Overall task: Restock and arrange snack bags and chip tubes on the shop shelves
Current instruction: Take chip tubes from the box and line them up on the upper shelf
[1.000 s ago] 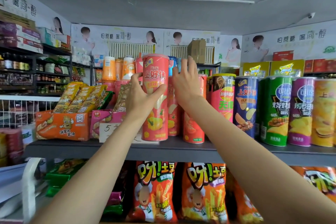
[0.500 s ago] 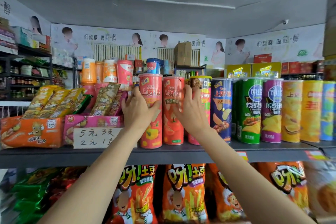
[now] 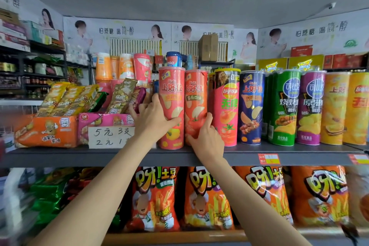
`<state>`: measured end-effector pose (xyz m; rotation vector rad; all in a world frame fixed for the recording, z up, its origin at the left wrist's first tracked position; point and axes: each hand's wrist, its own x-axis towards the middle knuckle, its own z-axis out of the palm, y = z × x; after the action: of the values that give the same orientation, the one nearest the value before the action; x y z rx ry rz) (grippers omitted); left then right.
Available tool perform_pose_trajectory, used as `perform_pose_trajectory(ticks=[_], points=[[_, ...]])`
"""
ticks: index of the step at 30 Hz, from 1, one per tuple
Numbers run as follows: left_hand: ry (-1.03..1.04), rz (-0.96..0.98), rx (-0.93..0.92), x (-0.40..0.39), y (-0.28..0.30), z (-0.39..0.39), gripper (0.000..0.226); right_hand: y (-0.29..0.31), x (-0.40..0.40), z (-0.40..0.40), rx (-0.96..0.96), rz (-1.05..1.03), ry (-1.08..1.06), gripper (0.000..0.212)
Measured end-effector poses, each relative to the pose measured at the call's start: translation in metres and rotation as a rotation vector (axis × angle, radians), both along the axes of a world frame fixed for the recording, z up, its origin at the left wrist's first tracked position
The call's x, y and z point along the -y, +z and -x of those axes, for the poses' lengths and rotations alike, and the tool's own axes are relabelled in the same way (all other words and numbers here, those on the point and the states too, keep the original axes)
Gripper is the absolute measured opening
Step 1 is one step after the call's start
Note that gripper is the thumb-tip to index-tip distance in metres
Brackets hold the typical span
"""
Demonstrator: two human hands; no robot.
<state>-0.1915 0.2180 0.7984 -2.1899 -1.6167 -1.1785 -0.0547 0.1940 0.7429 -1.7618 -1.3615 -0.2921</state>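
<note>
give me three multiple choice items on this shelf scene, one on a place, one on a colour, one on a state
1. Where does the handwritten white price card stand?
A. left of the two tall red cardboard chip tubes
B. on the lower shelf
C. right of the purple tube

2. What colour is the chip tube just right of the dark blue tube?
A. white
B. green
C. black

3. What is the left hand doing?
A. hanging idle
B. holding a bag
C. gripping the leftmost red chip tube

Answers:
1. A, the price card leans on the grey upper shelf left of the red chip tubes.
2. B, the green tube stands beside the dark blue tube.
3. C, the left hand wraps the leftmost red chip tube; the right hand grips its neighbour.
</note>
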Motion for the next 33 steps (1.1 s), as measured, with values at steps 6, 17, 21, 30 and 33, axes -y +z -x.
perform_pose_trajectory(ticks=[6, 17, 21, 30, 33], points=[[0.088, -0.095, 0.026, -0.007, -0.011, -0.013, 0.096, -0.005, 0.001, -0.003, -0.070, -0.058, 0.005, 0.088], [0.070, -0.154, -0.043, -0.002, -0.028, 0.002, 0.088, -0.006, 0.002, -0.002, -0.029, -0.049, -0.024, 0.083], [0.048, -0.135, -0.041, -0.001, -0.030, 0.004, 0.083, -0.006, 0.002, -0.001, -0.038, -0.050, -0.015, 0.083], [0.053, -0.154, -0.046, -0.003, -0.038, 0.003, 0.077, -0.006, 0.004, 0.000, -0.013, -0.052, -0.028, 0.080], [0.029, -0.391, -0.051, 0.001, -0.047, -0.001, 0.061, -0.005, 0.005, -0.001, -0.025, -0.028, 0.002, 0.080]])
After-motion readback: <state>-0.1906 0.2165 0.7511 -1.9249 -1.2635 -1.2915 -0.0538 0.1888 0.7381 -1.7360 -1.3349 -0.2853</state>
